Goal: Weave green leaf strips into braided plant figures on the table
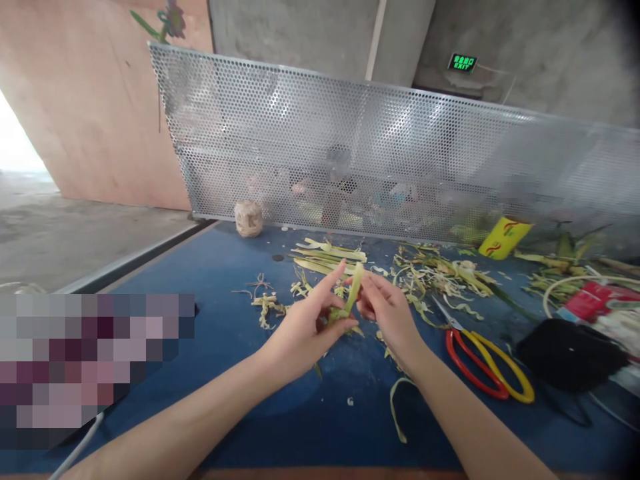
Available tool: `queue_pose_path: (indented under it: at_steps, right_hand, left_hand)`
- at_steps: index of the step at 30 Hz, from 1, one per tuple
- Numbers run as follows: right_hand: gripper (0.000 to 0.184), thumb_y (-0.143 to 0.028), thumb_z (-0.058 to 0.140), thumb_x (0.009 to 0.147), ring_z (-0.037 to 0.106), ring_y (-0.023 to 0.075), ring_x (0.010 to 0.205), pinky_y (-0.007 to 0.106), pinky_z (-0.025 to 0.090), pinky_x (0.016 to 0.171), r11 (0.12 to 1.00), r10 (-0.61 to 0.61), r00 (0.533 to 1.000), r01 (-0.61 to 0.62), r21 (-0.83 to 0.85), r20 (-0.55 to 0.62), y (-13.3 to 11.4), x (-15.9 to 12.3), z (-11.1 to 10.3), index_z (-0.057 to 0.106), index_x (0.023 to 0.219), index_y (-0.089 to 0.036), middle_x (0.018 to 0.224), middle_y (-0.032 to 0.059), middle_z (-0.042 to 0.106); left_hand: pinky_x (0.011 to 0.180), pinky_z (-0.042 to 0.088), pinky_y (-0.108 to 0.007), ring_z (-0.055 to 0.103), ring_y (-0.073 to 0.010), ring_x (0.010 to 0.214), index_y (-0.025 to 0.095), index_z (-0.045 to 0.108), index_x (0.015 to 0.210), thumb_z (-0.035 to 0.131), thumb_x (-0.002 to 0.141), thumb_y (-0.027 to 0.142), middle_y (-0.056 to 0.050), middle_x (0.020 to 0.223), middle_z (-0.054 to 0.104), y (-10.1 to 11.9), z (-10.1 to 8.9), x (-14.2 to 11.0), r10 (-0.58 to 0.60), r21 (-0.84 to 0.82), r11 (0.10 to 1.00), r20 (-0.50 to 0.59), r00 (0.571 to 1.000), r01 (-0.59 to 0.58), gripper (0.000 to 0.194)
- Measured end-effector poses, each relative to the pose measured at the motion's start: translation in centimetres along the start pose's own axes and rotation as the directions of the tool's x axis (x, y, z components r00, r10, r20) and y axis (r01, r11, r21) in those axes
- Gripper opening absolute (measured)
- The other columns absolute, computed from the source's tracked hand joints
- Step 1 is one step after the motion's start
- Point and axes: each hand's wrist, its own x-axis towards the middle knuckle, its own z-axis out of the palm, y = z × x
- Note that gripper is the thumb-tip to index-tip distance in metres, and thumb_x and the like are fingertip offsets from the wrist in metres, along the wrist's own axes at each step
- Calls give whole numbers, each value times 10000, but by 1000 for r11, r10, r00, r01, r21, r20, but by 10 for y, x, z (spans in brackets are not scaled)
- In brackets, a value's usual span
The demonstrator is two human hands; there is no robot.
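Between my two hands is a pale green leaf strip (pixel 355 288), folded or woven at its lower end. My left hand (pixel 315 319) pinches that lower end between thumb and fingers, its index finger pointing up. At the strip's upper part, the curled fingers of my right hand (pixel 386 303) close on its edge. Long cut leaf strips (pixel 330 255) lie just behind my hands on the blue table (pixel 210 380). Scissors (pixel 483 360) with one red and one yellow handle rest to the right of my right hand, blades pointing away. Parts of the strip are hidden by my fingers.
A perforated metal screen (pixel 300 127) stands along the table's back edge. Leaf scraps (pixel 440 270) are strewn to the right, near a yellow roll (pixel 506 237) and a black cloth-like item (pixel 570 353). A ball of twine (pixel 249 219) sits back left. A blurred-out area covers the left edge.
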Motion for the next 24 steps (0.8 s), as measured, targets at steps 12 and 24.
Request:
queue_pose_path:
  at_steps: [12,24]
  right_hand:
    - [376,-411,486,805,315,57,381,200,264,387,962,73,895,53,-267,441,-10,-6,-10,423,514,-182,458,-58,378]
    - [402,-245,473,792,333,54,335,193,270,374,877,-53,861,283,-389,506,-29,-8,-27,418,400,-174,357,-49,372]
  left_hand:
    - [534,409,-224,462,-102,595,235,205,1343,494,814,235,11,728,493,7,-13,2,-10,-65,998,-18,1000,9,603]
    - [498,411,-193,478,-90,596,240,292,1249,505,814,254,14,748,494,9,-12,0,-43,-110,993,-16,999,41,484]
